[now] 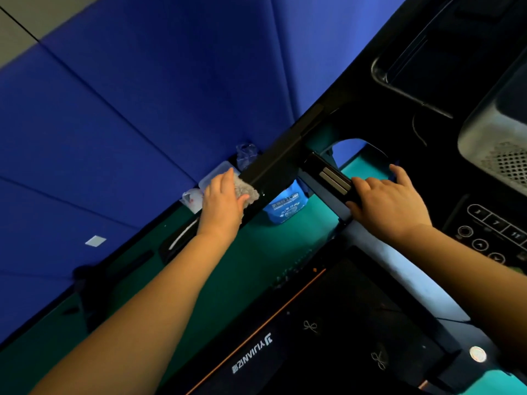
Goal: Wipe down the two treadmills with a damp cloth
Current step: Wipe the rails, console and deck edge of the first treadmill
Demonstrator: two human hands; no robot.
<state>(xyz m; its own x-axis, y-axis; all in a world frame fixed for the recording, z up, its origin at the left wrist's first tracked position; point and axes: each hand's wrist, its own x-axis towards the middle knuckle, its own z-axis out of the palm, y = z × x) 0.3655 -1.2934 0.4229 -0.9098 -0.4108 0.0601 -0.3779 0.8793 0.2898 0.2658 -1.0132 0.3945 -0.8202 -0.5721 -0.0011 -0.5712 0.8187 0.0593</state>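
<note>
The treadmill (313, 323) fills the lower right, its dark belt with a printed logo nearest the view. Its black upright post (273, 166) rises toward the middle. The left hand (222, 203) grips a grey, nubbly cloth (245, 192) and presses it against the post's left face. The right hand (387, 203) is curled over the black handrail (328, 178) – just beside its two metal sensor strips. The button console (490, 223) sits at the right edge. Behind the post, on the green floor (251, 260), stand a blue bag (286, 206) and a clear plastic container (216, 173) – against the blue padded wall (142, 109).
</note>
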